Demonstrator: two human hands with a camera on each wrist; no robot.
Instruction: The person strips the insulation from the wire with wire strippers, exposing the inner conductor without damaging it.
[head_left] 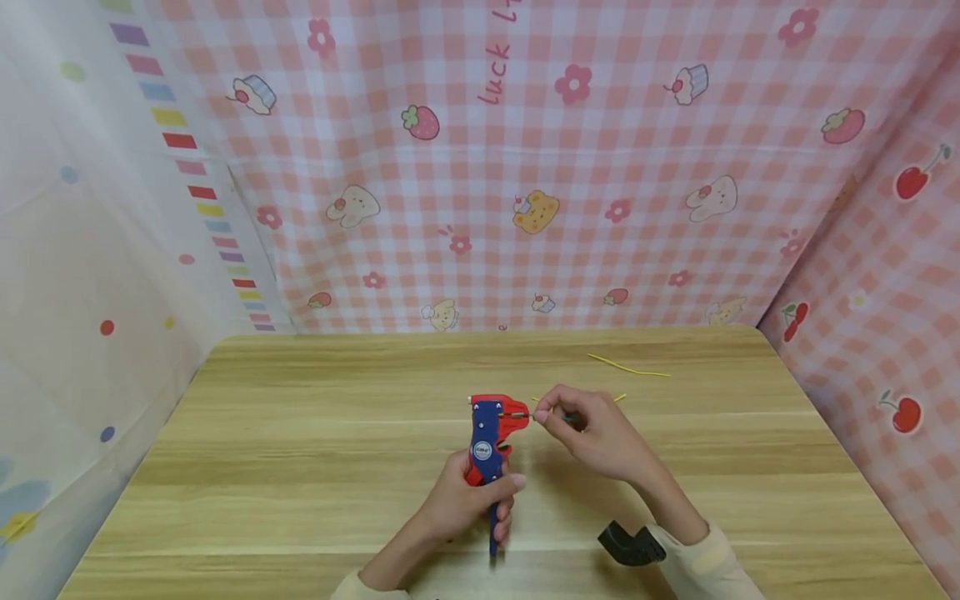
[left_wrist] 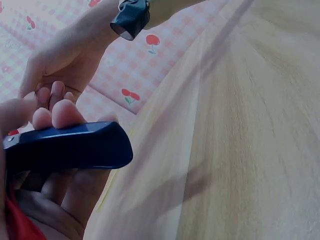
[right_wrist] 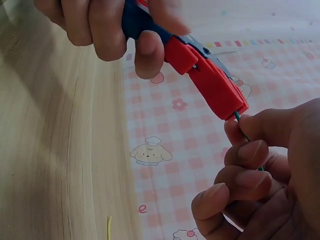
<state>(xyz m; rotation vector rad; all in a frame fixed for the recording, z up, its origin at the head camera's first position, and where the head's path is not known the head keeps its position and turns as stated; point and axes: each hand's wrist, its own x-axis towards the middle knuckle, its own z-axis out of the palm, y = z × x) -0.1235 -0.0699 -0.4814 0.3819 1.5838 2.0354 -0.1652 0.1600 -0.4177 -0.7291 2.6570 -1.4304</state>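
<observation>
My left hand point(head_left: 461, 500) grips the handles of a blue and red wire stripper point(head_left: 485, 432), held upright above the wooden table with its red head to the right. Between thumb and index finger, my right hand point(head_left: 603, 433) pinches a thin green wire point(right_wrist: 242, 131). One end of that wire enters the red nose of the wire stripper; the other passes behind the right fingers. In the left wrist view, fingers wrap around the blue handle point(left_wrist: 85, 145). How far the handles are squeezed is hard to see.
A yellow wire point(head_left: 628, 366) lies on the table point(head_left: 300, 433) toward the back right. Another yellow wire point(head_left: 620, 397) is partly hidden behind the right hand. A black device point(head_left: 632, 546) sits at the right wrist. Patterned cloth point(head_left: 480, 167) stands behind the table and at both sides.
</observation>
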